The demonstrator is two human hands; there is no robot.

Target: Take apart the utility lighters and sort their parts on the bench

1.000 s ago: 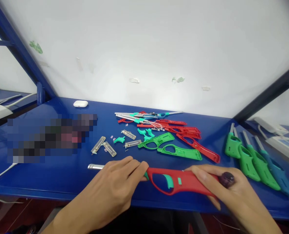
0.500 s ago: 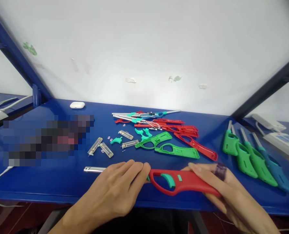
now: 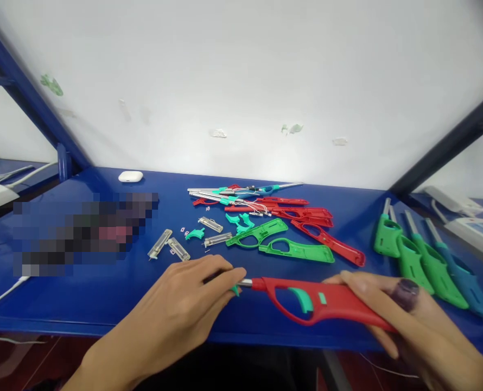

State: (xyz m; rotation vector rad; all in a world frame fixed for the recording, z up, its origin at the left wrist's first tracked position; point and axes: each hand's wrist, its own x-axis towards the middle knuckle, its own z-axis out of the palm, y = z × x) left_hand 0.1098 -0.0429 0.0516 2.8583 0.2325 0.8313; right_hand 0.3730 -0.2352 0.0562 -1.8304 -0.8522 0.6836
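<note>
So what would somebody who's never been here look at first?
Probably the bright red lighter, up front between the left hand, which is at its metal tube, and the right hand, around its handle end. Next, the green handle pieces lying just beyond it on the blue table. Then the green and blue lighters over on the right.

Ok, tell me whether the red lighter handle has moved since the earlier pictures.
Yes: the red lighter handle has moved right, judged against the nearer green shell lying beyond it.
</note>
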